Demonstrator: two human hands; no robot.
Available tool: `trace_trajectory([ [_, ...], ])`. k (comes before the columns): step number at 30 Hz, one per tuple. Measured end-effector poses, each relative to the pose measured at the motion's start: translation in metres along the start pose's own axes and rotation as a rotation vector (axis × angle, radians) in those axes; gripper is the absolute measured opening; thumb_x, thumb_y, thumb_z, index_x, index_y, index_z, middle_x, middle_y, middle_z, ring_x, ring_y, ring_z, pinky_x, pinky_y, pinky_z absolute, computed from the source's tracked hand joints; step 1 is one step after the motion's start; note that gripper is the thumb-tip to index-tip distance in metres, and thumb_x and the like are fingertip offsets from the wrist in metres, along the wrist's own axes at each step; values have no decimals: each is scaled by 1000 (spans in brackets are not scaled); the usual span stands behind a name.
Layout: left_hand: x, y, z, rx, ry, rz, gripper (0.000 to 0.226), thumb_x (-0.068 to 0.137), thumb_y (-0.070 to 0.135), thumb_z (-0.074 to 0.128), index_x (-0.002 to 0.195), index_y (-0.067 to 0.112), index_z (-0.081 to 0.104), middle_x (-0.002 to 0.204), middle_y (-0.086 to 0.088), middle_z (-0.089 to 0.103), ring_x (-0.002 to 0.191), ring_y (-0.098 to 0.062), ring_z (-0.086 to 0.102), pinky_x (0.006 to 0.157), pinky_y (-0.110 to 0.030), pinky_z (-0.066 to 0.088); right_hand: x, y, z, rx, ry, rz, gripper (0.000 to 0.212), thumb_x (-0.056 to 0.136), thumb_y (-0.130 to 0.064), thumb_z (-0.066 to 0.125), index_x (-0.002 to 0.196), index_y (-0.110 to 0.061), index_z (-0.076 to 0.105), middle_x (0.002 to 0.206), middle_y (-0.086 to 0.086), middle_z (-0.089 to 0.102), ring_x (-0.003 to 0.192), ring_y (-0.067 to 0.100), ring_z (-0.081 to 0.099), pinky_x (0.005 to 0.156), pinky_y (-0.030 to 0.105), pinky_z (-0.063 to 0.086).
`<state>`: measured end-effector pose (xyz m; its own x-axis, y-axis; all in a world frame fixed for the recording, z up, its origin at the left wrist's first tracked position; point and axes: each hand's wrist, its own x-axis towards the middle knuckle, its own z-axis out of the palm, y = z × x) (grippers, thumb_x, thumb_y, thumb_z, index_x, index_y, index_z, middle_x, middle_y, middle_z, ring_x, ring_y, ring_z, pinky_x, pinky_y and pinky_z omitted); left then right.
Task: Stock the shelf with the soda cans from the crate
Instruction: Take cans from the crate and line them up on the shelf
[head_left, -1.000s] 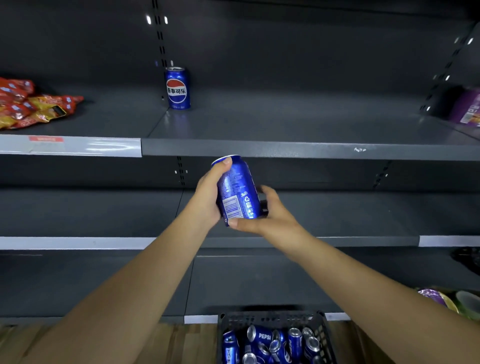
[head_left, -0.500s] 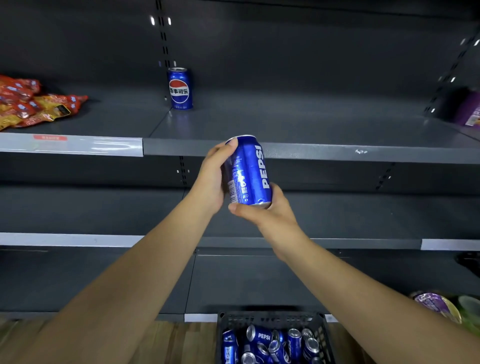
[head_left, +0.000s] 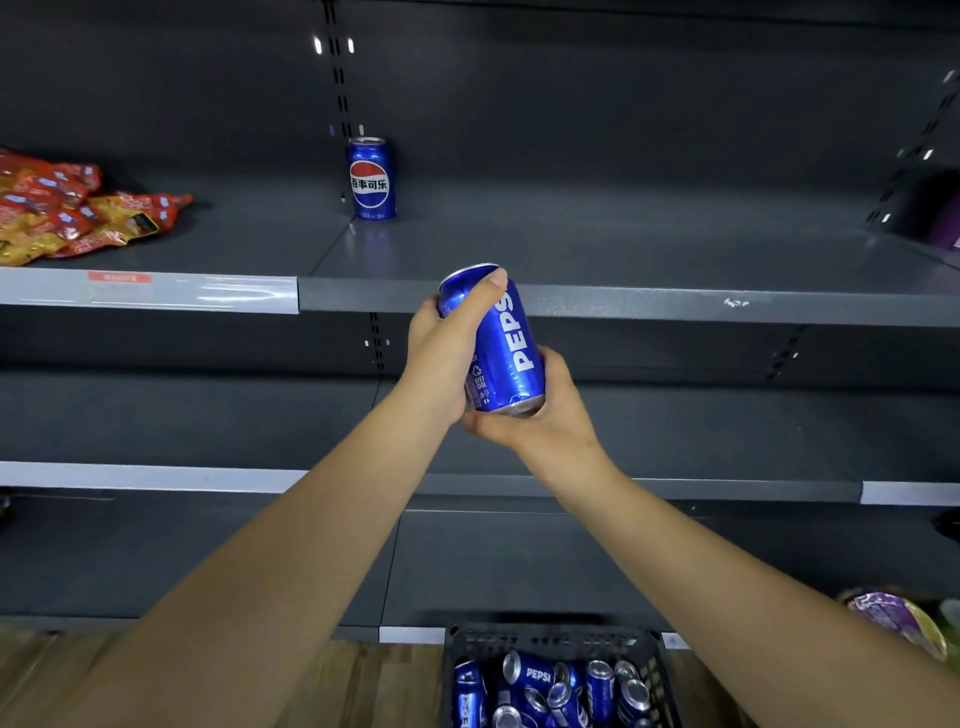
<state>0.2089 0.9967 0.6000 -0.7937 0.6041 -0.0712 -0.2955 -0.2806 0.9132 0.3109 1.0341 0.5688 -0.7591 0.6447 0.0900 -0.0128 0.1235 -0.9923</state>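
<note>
The held can (head_left: 506, 358) sits in almost the same spot as half a second ago, at the centre of the frame in front of the upper shelf's front edge (head_left: 675, 306). It is still tilted, with the white PEPSI lettering facing the camera; a second ago the barcode side faced it. The left hand (head_left: 441, 358) has slid further round. Its fingers (head_left: 485, 291) now curl over the can's top rim and cover the last letter. The right hand (head_left: 550, 421) cups the can's base, fingers curled round it.

One can (head_left: 371, 179) stands upright at the back of the upper shelf. More cans (head_left: 540, 675) lie jumbled in the black crate (head_left: 550, 636) at the bottom centre. Red snack packets (head_left: 67, 208) lie at the upper left.
</note>
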Motion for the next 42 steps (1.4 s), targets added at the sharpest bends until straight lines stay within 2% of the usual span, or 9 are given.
trace_trajectory([
  [7, 7, 7, -9, -52, -141, -57, 64, 57, 44, 74, 107, 6, 61, 87, -13, 69, 69, -24, 68, 63, -34, 56, 2, -4, -13, 252, -291, 116, 59, 63, 2, 74, 117, -11, 53, 100, 3, 69, 89, 15, 66, 83, 26, 55],
  [11, 11, 6, -13, -74, -224, -82, 45, 63, 45, 65, 89, 8, 66, 81, -13, 68, 70, -25, 65, 66, -32, 55, 5, -9, -16, 419, -348, 220, 56, 69, -14, 67, 123, -7, 54, 103, 11, 69, 93, 23, 68, 90, 30, 53],
  [16, 9, 6, -15, -68, -303, -96, 39, 73, 45, 61, 86, 9, 68, 84, -15, 68, 71, -25, 64, 66, -32, 55, 3, -8, -7, 323, -240, 199, 55, 64, -19, 71, 116, -6, 59, 101, 10, 71, 90, 21, 69, 88, 30, 54],
  [20, 7, 6, -10, -32, -124, 2, 74, 68, 55, 70, 117, 1, 58, 100, -17, 69, 82, -29, 68, 72, -41, 57, 1, -8, -2, 244, -34, 131, 45, 65, -9, 83, 103, -15, 60, 96, 1, 71, 81, 13, 69, 77, 21, 55],
  [22, 4, 5, -9, 2, -96, 54, 81, 62, 57, 74, 118, 1, 57, 100, -16, 69, 81, -27, 68, 69, -38, 58, 0, -7, -2, 180, 51, 84, 40, 67, -6, 82, 96, -22, 59, 89, -5, 70, 76, 8, 66, 67, 13, 52],
  [30, -3, -5, 3, 98, 30, -12, 47, 77, 49, 69, 104, 12, 59, 98, -6, 70, 77, -18, 69, 62, -29, 58, -2, 5, 5, 45, 204, -13, 60, 58, -15, 89, 98, -34, 49, 94, -13, 64, 86, 9, 65, 80, 25, 54],
  [35, -2, -10, 3, 59, 70, -25, 46, 79, 42, 70, 104, 3, 64, 92, -11, 71, 73, -21, 69, 62, -30, 58, -2, 9, 1, -8, 225, -25, 62, 56, -17, 90, 94, -38, 46, 105, -7, 62, 91, 8, 62, 80, 23, 52],
  [39, -4, -10, 7, -31, 17, -18, 41, 82, 37, 68, 102, 2, 65, 92, -15, 70, 70, -22, 69, 59, -31, 58, 0, 5, -8, 18, 123, 98, 85, 61, -16, 86, 131, -20, 38, 124, -1, 55, 106, 14, 58, 84, 24, 50],
  [42, -5, -8, 12, -49, 12, -45, 46, 78, 39, 70, 107, 4, 63, 89, -13, 71, 65, -22, 70, 54, -30, 54, -1, -5, -19, 127, -25, 200, 58, 72, -12, 77, 122, -16, 49, 111, -1, 65, 91, 8, 60, 66, 13, 41],
])
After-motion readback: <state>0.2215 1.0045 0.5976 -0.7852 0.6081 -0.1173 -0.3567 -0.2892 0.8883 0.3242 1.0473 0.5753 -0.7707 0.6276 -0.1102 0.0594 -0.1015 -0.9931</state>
